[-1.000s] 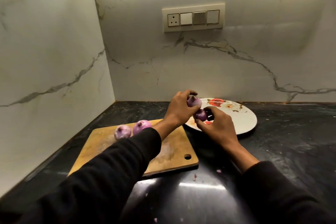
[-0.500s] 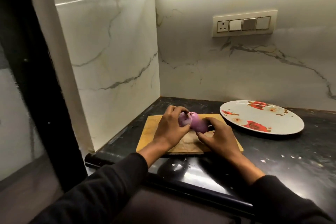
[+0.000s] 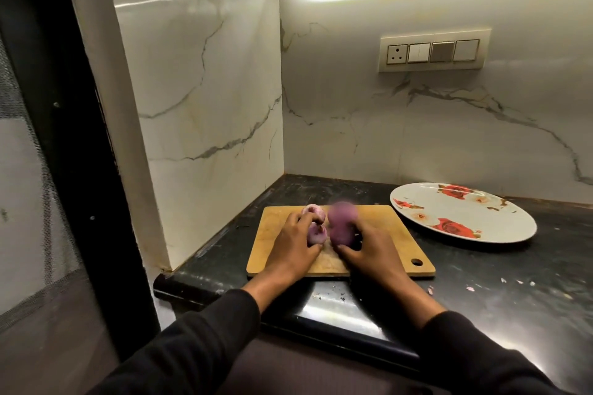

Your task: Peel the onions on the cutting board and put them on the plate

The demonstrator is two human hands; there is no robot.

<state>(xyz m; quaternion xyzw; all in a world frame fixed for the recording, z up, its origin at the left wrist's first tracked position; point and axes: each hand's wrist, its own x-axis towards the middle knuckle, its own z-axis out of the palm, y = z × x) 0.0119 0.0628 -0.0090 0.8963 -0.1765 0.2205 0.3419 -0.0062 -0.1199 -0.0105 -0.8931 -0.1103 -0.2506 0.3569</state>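
on the wooden cutting board (image 3: 378, 234) at the corner of the dark stone desk (image 3: 481, 292), four small purple onions are gathered between both hands; the floral plate (image 3: 500, 228) lies well apart to the right and nothing is seen on it

a pale onion (image 3: 317, 233) is held under the curled fingers of the left hand (image 3: 293, 248), with another pale onion (image 3: 313, 211) just beyond them; the right hand (image 3: 372, 250) is curled beside two darker onions (image 3: 438, 221), which are blurred, so whether they are gripped cannot be told

the bulbs are round and smooth-skinned, so a roll off the flat, rimless board could be caused by a loose hold or a nudge; papery skin scraps are scattered on the glossy desk, and slipping may be expected there
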